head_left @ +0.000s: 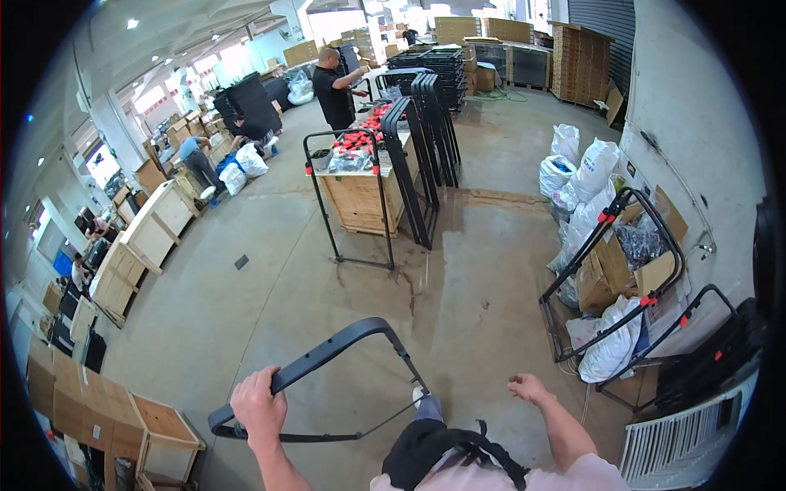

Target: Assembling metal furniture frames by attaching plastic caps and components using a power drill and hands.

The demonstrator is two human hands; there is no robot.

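Mid-carry across the concrete floor: left grip clamped on the black U-shaped handle frame, right grip loosely curled and empty beside it, worktop and leaning frames well ahead.

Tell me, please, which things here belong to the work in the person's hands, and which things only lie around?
In hand:
- black U-shaped metal frame, gripped by the left hand
- right hand, free, holding nothing

Lying about:
- similar black frames leaning by a wooden crate
- frames with red clips by the wall
- white bags
- open cardboard box
- wooden crates at lower left
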